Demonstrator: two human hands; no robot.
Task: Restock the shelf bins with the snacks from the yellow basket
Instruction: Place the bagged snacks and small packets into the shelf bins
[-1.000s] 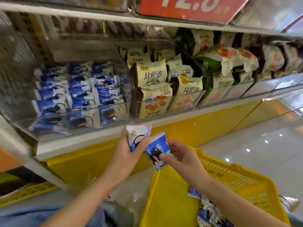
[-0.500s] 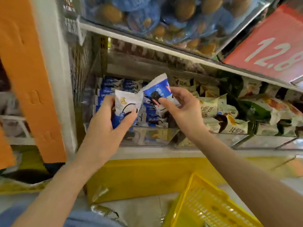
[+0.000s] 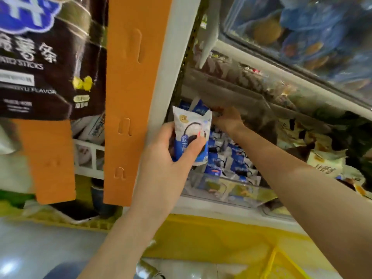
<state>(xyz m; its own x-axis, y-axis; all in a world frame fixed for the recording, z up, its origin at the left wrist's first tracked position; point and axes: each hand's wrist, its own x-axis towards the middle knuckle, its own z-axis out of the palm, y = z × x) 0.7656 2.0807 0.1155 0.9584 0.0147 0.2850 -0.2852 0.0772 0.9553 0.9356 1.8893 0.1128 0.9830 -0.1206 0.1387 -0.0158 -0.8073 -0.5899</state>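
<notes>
Head view: white shelf point(image 3: 211, 206), yellow base point(image 3: 211, 238), glossy floor point(image 3: 40, 248).

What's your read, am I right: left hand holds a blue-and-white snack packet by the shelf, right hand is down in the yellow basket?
Not quite. The head view shows the right hand reaching deep into the clear shelf bin, above the blue packets, not in the yellow basket. The left hand does hold the blue-and-white snack packet by the shelf.
</notes>
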